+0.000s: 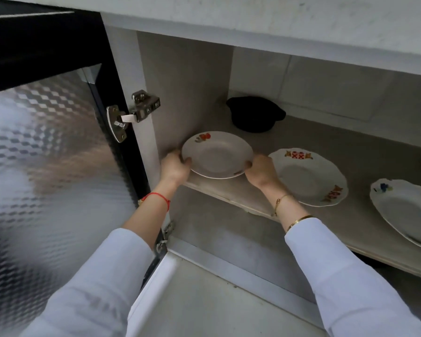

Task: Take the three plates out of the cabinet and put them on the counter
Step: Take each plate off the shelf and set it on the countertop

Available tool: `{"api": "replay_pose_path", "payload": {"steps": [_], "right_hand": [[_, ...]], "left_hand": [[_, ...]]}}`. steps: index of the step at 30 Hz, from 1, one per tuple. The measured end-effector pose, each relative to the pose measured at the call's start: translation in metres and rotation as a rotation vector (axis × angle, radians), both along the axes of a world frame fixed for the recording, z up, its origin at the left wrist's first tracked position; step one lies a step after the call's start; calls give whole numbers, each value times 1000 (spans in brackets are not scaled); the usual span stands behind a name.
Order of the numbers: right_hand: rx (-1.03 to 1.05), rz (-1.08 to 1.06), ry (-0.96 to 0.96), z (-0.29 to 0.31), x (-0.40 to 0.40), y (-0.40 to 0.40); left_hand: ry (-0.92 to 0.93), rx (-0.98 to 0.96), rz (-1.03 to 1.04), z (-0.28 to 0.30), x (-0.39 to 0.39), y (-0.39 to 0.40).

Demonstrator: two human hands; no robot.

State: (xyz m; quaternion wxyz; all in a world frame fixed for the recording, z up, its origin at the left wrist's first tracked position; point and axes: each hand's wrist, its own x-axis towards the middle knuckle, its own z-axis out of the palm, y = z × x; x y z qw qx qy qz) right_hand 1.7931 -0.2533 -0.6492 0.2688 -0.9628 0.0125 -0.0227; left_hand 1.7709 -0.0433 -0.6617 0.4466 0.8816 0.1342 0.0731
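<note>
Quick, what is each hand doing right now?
Left hand: closed on the left rim of the round white plate with an orange flower print.
Right hand: closed on the same plate's right rim.

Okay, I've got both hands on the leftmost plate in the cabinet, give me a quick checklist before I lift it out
1. Left hand on the left rim of the plate with the orange motif: ok.
2. Right hand on its right rim: ok.
3. That plate apart from the red-patterned plate: ok.
4. Cabinet door swung open, clear of the arms: ok.
5. Black pot behind, out of the way: ok.
6. Free space on the counter: cannot tell, its top is out of view.
</note>
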Motion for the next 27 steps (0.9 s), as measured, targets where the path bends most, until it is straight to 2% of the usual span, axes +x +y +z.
{"api": "replay_pose_path", "payload": {"steps": [5,12,20,27], "right_hand": [[27,-40,5,2,1,4],[135,-36,-55,-3,-18,-1],[274,-14,-212,1,-92,-8],[409,-6,-210,12,-199,-17]], "left_hand": [[6,11,-27,-6,7,0],[-55,-186,-19,-12,-13,1],[-223,-258,-21,-2,-98,-4],[-269,-333,-19,1,-200,-11]]}}
